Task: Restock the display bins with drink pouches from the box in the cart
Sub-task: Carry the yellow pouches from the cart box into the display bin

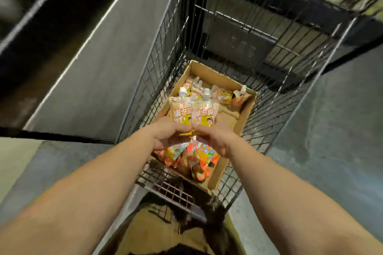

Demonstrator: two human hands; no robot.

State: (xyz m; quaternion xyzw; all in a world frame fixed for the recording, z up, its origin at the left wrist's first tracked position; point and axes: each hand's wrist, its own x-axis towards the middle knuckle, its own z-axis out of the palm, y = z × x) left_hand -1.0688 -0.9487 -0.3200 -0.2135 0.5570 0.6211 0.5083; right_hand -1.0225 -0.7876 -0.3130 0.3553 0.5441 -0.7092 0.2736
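Note:
An open cardboard box [244, 114] sits in the wire cart [275, 97]. Above it, both hands hold yellow-and-orange drink pouches with white spouts upright. My left hand [167, 132] grips the bottom of the left pouch [180, 112]. My right hand [215, 136] grips the bottom of the right pouch [205, 114]. Several more pouches [219, 94] lie at the far end of the box. Orange pouches [199, 161] lie in the near end, partly hidden under my hands.
A grey metal shelf panel [99, 64] runs along the left of the cart, with a dark rail [51, 135] below it. Grey floor [331, 130] lies to the right. The cart's folded child-seat grid [172, 192] is close to my body.

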